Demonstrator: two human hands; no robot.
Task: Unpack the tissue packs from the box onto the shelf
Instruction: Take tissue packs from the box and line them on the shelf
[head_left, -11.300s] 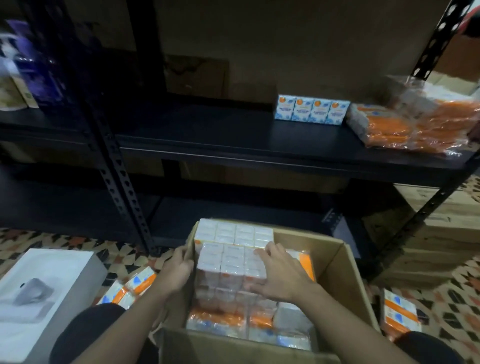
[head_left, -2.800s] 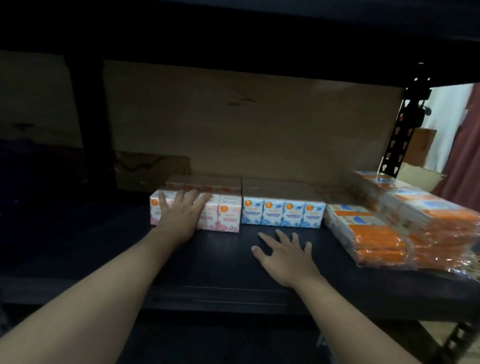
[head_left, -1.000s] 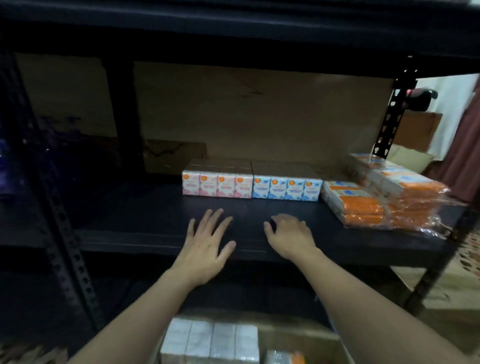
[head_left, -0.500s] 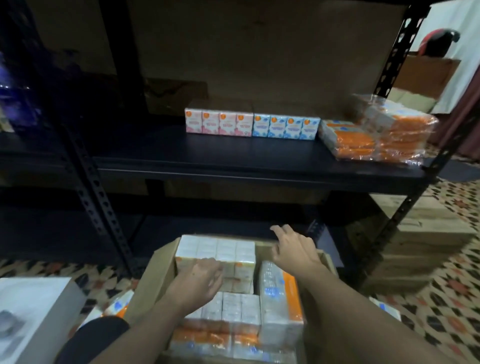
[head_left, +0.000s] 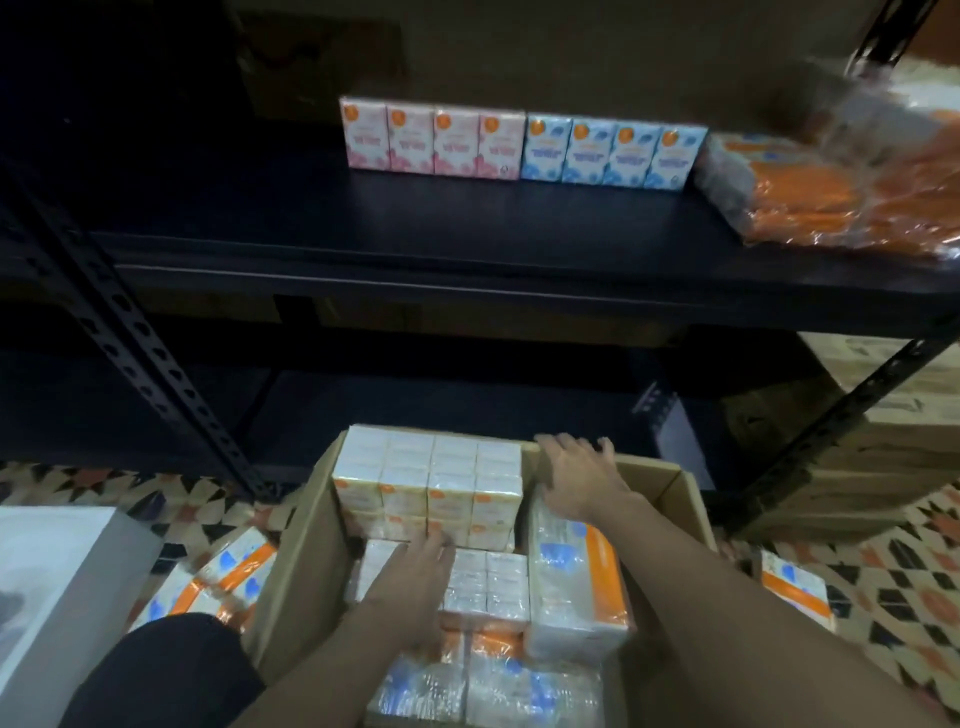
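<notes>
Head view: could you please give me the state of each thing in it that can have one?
cardboard box: open.
boxed packs: wrapped, not yet unpacked.
pink tissue packs: upright in a row on the shelf.
blue tissue packs: upright, beside the pink row.
orange wrapped bundles: piled at the shelf's right end.
left hand: flat on the boxed packs.
right hand: fingers spread at the box's far rim.

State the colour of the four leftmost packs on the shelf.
The packs are pink; head view.
</notes>
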